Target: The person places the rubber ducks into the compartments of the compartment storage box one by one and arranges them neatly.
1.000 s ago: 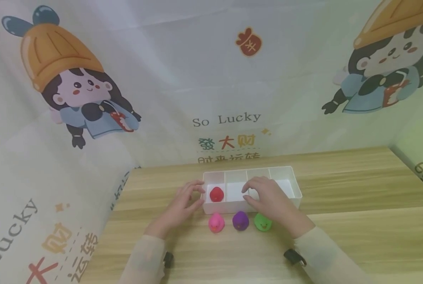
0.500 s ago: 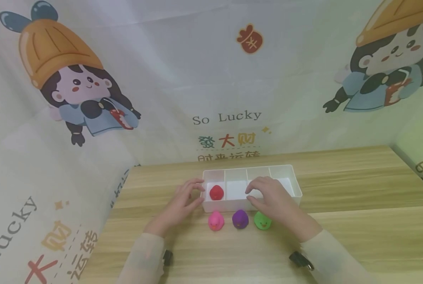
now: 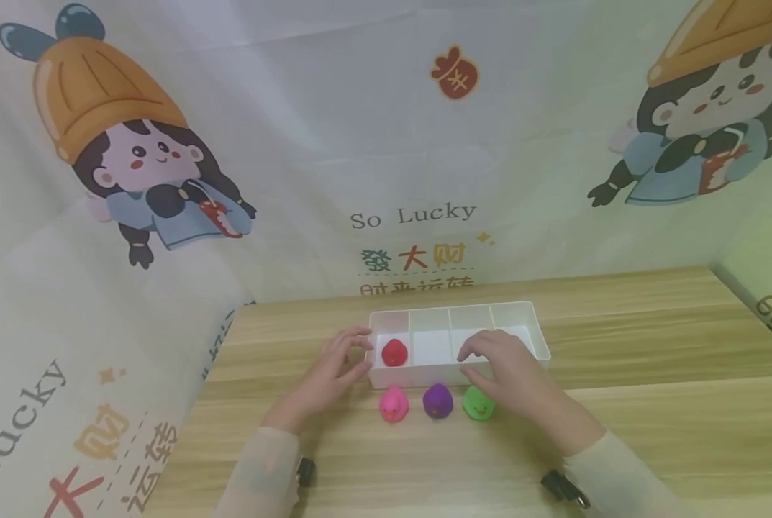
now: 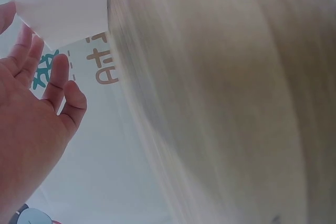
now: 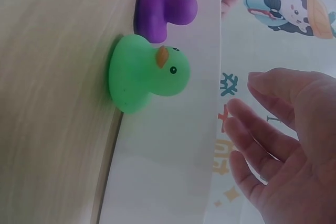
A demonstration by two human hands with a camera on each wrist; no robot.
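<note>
A white box (image 3: pixel 418 375) with a row of compartments stands on the table, a red rubber duck (image 3: pixel 394 352) in its leftmost one. My left hand (image 3: pixel 334 369) is at the box's left end, fingertips right at the wall; the left wrist view shows these fingers loosely bent. Above the box's right half hovers my right hand (image 3: pixel 507 368), relaxed and holding nothing. Along the box's front side sit a pink rubber duck (image 3: pixel 393 404), a purple rubber duck (image 3: pixel 438 401) and a green rubber duck (image 5: pixel 142 74). The green one lies nearest the right hand, which partly covers it in the head view.
The wooden table (image 3: pixel 651 417) reaches back to a printed cloth (image 3: pixel 308 144) that hangs behind it and along both sides. Dark straps with black pieces (image 3: pixel 563 489) are on both wrists.
My right hand has drifted a little to the right over the box. The left hand stays at the box's left end, and the ducks have kept their places.
</note>
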